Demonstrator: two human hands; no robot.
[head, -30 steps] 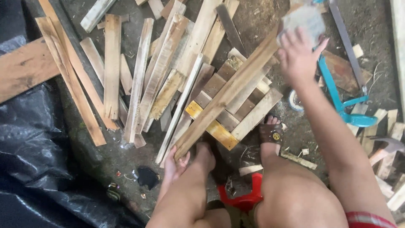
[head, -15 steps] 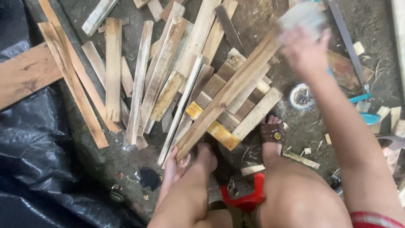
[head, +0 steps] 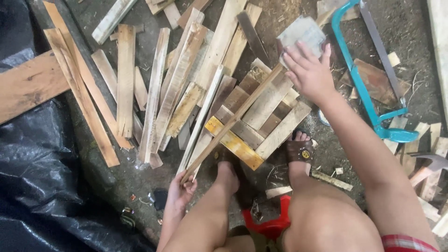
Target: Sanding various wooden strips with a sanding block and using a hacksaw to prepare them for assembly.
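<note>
**Colours on the Workshop Floor**

The saw [head: 368, 93] frame is teal. One slat [head: 234, 143] is yellow among pale tan and brown wood. The sheet [head: 42, 177] is glossy black. The stool [head: 270, 226] is red. The sandal [head: 299, 151] is dark brown. The shorts [head: 403, 242] show red-and-white checks.

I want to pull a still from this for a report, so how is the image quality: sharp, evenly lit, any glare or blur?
Head view: soft, even daylight with no hard shadows; wood slat and right hand are reasonably sharp; left hand slightly soft; mild sheen on the black plastic sheet; the frame's edges look a little stretched.
</note>
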